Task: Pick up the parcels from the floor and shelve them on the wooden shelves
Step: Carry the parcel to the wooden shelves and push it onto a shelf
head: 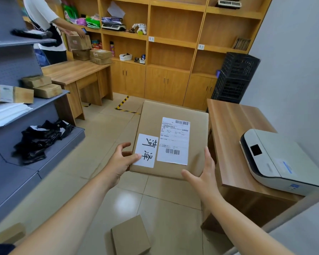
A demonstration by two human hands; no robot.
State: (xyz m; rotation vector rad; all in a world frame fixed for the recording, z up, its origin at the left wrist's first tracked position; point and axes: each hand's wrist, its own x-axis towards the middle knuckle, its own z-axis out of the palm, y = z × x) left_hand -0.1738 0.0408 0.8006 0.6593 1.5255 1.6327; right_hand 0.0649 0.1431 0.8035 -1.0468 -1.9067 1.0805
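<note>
A large flat cardboard parcel (195, 115) with a white shipping label and a white handwritten sticker is held level in front of me, above the tiled floor. My left hand (121, 161) grips its near left corner, thumb on the sticker. My right hand (203, 173) holds the near right corner, fingers along the side edge. A smaller brown parcel (130, 235) lies on the floor below, between my forearms. The wooden shelves (175, 43) fill the far wall, with several bare compartments in the middle and right.
A wooden side table (234, 126) with a white printer (280, 159) stands at right. Grey metal racks (13, 100) with boxes and black bags line the left. Another person (44, 24) handles boxes at a wooden desk (75, 70). Black crates (236, 78) are stacked by the shelves.
</note>
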